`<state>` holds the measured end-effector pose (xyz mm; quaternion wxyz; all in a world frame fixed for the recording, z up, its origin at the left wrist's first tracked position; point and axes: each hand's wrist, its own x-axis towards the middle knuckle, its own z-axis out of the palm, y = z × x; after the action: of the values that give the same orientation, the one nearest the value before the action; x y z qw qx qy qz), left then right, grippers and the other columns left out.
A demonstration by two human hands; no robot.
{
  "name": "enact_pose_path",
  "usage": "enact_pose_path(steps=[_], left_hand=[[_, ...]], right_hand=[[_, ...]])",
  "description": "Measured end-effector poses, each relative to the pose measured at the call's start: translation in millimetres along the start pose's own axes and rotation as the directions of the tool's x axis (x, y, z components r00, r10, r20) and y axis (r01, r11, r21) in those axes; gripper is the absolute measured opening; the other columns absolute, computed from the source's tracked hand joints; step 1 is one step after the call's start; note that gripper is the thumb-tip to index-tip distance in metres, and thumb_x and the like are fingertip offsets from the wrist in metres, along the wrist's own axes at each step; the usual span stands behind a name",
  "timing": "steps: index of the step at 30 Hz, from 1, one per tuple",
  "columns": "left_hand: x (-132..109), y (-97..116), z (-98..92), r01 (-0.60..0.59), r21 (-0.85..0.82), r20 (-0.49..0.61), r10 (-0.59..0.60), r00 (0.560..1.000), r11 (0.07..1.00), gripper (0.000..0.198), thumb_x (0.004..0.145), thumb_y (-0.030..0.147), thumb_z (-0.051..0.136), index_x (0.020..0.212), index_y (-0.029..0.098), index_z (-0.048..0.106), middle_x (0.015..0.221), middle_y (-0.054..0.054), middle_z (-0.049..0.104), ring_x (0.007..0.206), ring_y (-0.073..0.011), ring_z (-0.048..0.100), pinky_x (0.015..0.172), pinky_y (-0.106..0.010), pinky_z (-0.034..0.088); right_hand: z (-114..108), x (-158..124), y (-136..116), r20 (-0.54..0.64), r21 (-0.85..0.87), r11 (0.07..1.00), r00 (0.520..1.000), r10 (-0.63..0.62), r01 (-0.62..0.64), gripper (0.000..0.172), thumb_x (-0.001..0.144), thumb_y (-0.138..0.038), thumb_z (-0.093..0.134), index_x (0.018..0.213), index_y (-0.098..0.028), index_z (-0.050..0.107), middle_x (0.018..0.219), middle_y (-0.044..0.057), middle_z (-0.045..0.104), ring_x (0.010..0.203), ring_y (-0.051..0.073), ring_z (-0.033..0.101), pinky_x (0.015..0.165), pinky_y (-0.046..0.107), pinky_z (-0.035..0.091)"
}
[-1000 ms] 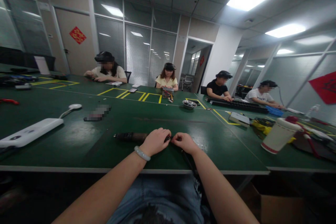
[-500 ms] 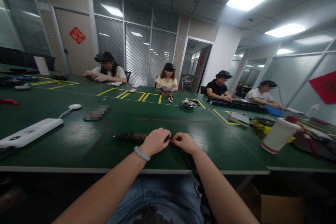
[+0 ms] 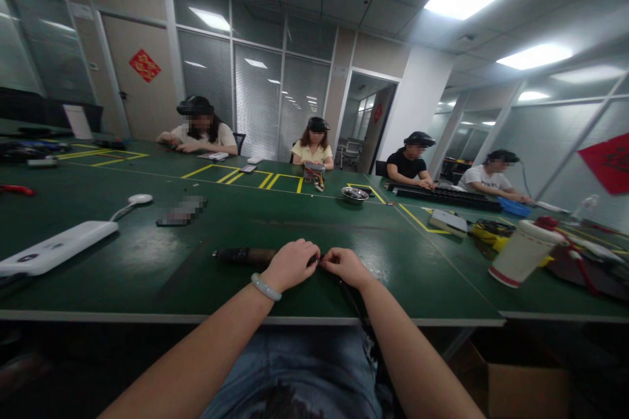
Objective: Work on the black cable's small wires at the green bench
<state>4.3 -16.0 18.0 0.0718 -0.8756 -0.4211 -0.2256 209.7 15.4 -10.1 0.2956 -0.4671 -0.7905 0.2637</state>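
Observation:
My left hand (image 3: 291, 264), with a pale bangle on its wrist, is closed over the right end of a dark rod-shaped tool (image 3: 243, 255) lying on the green table (image 3: 196, 255). My right hand (image 3: 345, 265) is pinched on a thin black cable (image 3: 351, 293) just beside it; the cable runs back toward the table's near edge. The fingertips of both hands almost meet at a small joint that I cannot make out.
A white power strip (image 3: 52, 249) lies at the left, a paper cup (image 3: 521, 252) and yellow cables (image 3: 491, 230) at the right, a metal bowl (image 3: 354, 194) farther back. Several people sit along the table's far side. A cardboard box (image 3: 521, 380) stands on the floor at the lower right.

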Motion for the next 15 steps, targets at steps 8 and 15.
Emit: enact_pose_path(steps=[8, 15], left_hand=[[0.0, -0.7, 1.0, 0.007, -0.001, -0.012, -0.007, 1.0, 1.0, 0.011, 0.085, 0.026, 0.054, 0.094, 0.022, 0.058, 0.09, -0.004, 0.061, 0.087, -0.0194, 0.054, 0.077, -0.032, 0.041], [-0.1, -0.2, -0.5, 0.001, -0.001, -0.017, -0.001, 1.0, 1.0, 0.009, 0.085, 0.026, 0.053, 0.091, 0.02, 0.058, 0.088, -0.004, 0.061, 0.087, -0.0194, 0.053, 0.077, -0.032, 0.041]], right_hand=[[-0.6, -0.9, -2.4, -0.003, 0.018, 1.0, 1.0, -0.005, 0.005, 0.019, 0.076, -0.035, 0.064, 0.077, -0.016, 0.067, 0.071, 0.0, 0.065, 0.063, 0.011, 0.054, 0.056, 0.021, 0.04], [0.1, -0.1, -0.3, -0.003, 0.023, 1.0, 1.0, -0.008, 0.008, 0.018, 0.076, -0.034, 0.065, 0.078, -0.016, 0.067, 0.072, 0.0, 0.065, 0.063, 0.011, 0.054, 0.057, 0.021, 0.04]])
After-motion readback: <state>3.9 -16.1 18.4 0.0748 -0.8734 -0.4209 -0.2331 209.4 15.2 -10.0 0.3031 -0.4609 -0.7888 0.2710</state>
